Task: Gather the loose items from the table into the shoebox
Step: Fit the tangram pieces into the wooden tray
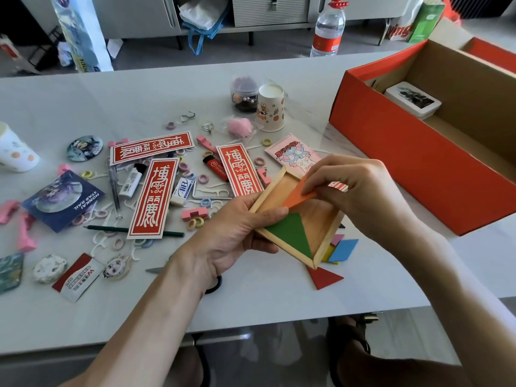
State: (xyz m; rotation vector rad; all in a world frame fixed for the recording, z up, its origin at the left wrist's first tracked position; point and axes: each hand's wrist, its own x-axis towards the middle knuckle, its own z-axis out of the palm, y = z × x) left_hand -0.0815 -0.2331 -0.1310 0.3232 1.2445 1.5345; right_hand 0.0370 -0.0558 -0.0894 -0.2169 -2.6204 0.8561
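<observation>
flat red wooden triangle (324,277) and blue parallelogram (344,249) lie loose just under the right wrist. left hand (237,233) grips shallow square wooden tray (325,223), thumb at green triangle (293,233) inside. right hand (360,191) fingertips pinch orange wooden triangle (297,196), tilted over tray. open orange cardboard shoebox (418,163) beyond right knuckles, well apart. risk: tray is tilted, so unseated pieces could slide out

Pale bench (279,291) carries an orange shoebox (418,169) at right side. Left & centre: red paper strips (152,198), paper cup (270,108), lighter (217,168), pencil (134,229). Red triangle (324,277) lies near front edge.
</observation>
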